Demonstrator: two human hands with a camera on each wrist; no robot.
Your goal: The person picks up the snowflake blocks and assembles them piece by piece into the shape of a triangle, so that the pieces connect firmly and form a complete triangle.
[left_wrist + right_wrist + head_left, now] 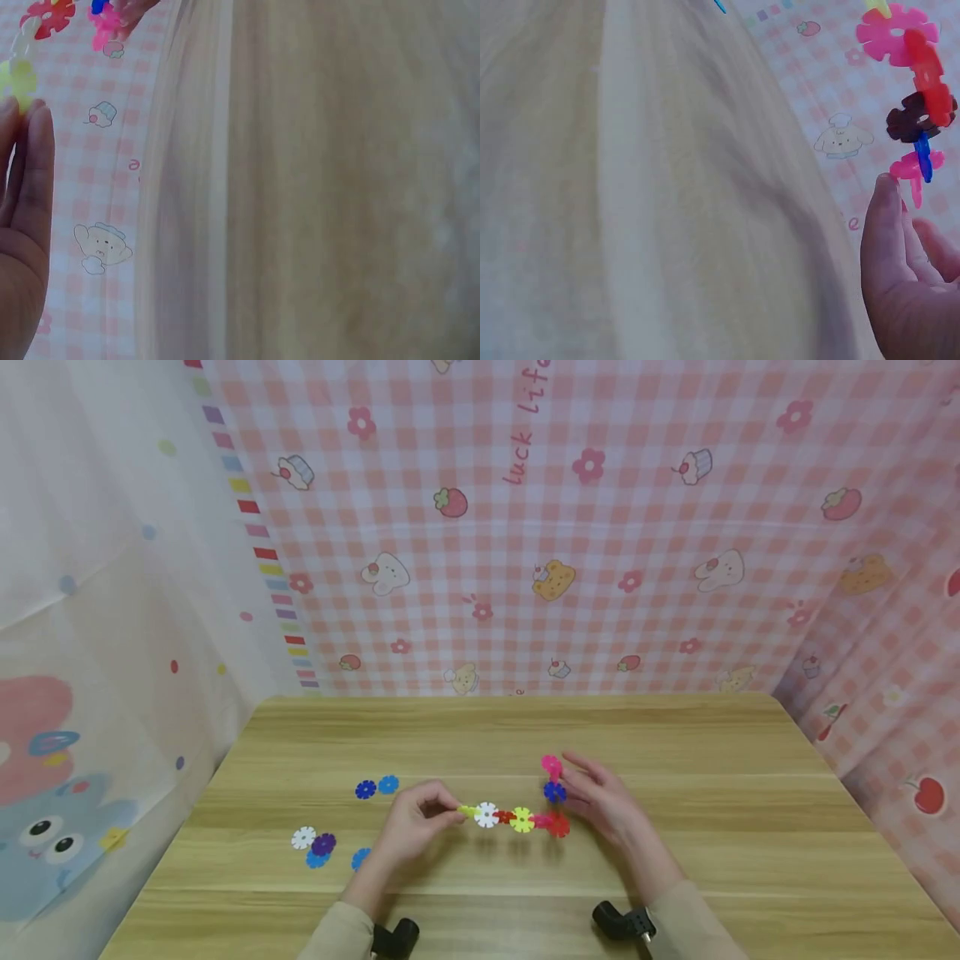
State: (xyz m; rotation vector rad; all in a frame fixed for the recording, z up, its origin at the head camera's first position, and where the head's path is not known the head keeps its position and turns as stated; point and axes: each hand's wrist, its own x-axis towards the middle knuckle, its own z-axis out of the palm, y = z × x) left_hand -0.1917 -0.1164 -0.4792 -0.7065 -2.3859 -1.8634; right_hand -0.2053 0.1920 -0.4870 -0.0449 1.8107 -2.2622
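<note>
Left hand pinches joined disc chain; right hand, fingers extended, adjoins it; loose discs toward bench left edge unjoined.

A chain of interlocked, notched discs (yellow, white, red, pink and blue among them) is suspended above the counter, yellow end pinched by the left hand, bending near its other end.

Head view looks down; close wrist views apparently share blurred tabletop.
</note>
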